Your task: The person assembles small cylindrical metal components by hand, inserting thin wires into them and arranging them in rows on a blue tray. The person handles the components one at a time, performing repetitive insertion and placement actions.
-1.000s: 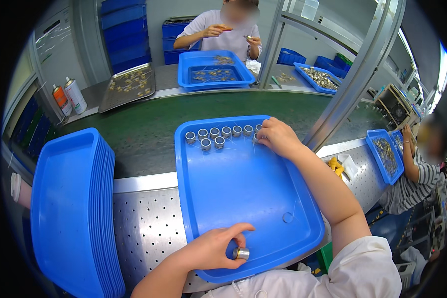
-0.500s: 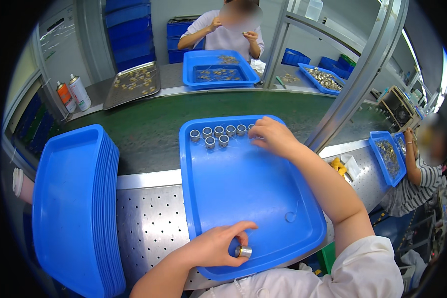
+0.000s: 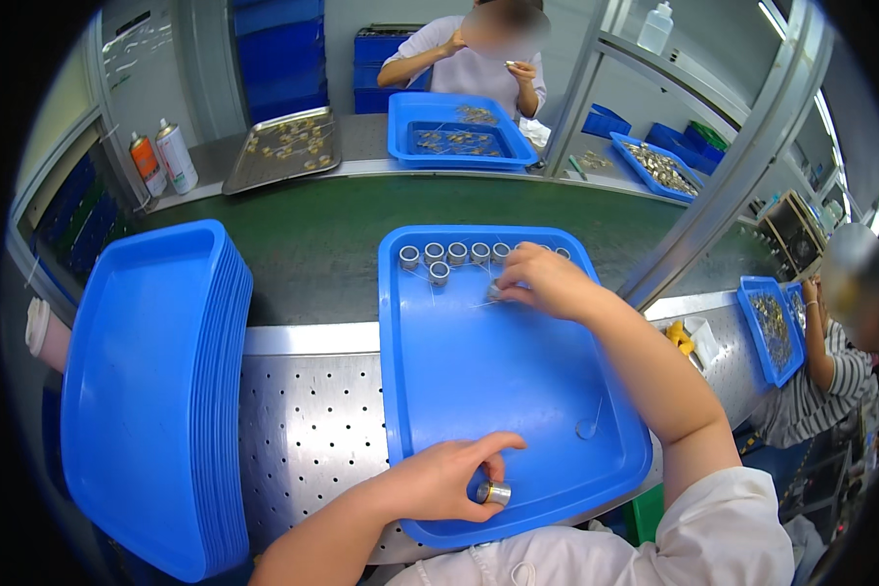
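A shallow blue tray (image 3: 479, 381) lies before me. My left hand (image 3: 439, 481), over its near left part, curls thumb and fingers round a short silver metal cylinder (image 3: 496, 493). Over the far right part, my right hand (image 3: 549, 281) pinches a small metal ring (image 3: 495, 290), partly hidden by the fingertips. Several similar open rings (image 3: 457, 253) with thin wires stand in a row along the far wall; my right hand covers some of them. One more ring (image 3: 439, 273) stands just in front of the row. A loose coil of thin wire (image 3: 586, 429) lies at the tray's right.
Stacked blue trays (image 3: 146, 391) stand at left. Beyond runs a green belt (image 3: 313, 217). Across it a person (image 3: 459, 73) works behind a blue tray (image 3: 400, 146) beside a metal tray (image 3: 234, 181). A metal post (image 3: 723, 186) rises at right; another person (image 3: 816, 361) sits there.
The whole view has shifted slightly. One of two rings in front of the row has left its place; my right hand, drawn a little nearer, now pinches a ring. My left hand keeps its cylinder.
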Demonstrator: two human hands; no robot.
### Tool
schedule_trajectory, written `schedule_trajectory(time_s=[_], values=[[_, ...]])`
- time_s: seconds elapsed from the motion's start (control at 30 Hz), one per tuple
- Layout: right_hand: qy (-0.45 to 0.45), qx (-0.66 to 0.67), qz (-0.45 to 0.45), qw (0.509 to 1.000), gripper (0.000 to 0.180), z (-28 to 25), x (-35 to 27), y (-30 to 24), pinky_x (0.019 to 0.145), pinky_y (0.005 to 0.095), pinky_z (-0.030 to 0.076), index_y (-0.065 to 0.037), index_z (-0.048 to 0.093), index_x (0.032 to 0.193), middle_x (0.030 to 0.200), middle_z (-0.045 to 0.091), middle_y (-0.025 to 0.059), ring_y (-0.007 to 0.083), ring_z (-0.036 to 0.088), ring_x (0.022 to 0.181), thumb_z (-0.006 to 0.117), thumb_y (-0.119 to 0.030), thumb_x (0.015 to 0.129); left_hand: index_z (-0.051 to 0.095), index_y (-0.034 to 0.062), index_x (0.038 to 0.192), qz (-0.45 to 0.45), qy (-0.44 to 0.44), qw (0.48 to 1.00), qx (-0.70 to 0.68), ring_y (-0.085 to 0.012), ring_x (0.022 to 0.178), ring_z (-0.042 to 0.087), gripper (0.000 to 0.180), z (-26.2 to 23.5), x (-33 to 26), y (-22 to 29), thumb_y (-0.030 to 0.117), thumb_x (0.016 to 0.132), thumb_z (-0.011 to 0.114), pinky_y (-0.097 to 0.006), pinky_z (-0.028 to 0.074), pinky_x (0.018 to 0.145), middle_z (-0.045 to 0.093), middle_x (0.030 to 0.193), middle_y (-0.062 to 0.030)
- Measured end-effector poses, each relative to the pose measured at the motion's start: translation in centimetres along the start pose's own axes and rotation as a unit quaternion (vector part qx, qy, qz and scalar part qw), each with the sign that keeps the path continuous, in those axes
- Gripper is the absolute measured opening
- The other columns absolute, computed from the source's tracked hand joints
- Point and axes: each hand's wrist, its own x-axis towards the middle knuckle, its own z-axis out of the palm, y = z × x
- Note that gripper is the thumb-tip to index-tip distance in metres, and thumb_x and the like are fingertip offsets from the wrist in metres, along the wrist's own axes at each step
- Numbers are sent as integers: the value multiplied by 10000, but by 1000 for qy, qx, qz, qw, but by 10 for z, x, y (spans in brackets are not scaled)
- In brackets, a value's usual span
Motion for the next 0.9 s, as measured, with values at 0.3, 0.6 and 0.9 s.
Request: schedule_trajectory(time_s=[0.3, 0.6, 0.9], values=[[35, -60, 32, 997, 128, 1, -8, 9, 782, 355, 459, -95, 711, 853, 848, 587, 43, 230, 532, 894, 682, -163, 748, 429, 126, 1259, 3, 4, 1000, -5, -225, 835, 611, 592, -1, -1, 2, 195, 735, 695, -318, 483, 752, 611, 887, -43], [58, -118, 46, 990, 123, 7, 1, 19, 788, 359, 462, -103, 711, 838, 859, 593, 44, 237, 536, 893, 694, -168, 734, 431, 129, 1258, -3, -4, 1000, -3, -228, 853, 616, 593, -1, 0, 1, 208, 734, 697, -314, 484, 760, 616, 900, -48], [45, -94, 82, 991, 177, -3, -1, 17, 811, 366, 461, -130, 683, 899, 886, 596, 47, 246, 537, 918, 704, -141, 724, 431, 127, 1258, 5, 5, 1000, 4, -226, 844, 609, 591, 2, -2, -3, 205, 735, 696, -320, 483, 742, 610, 897, -49]])
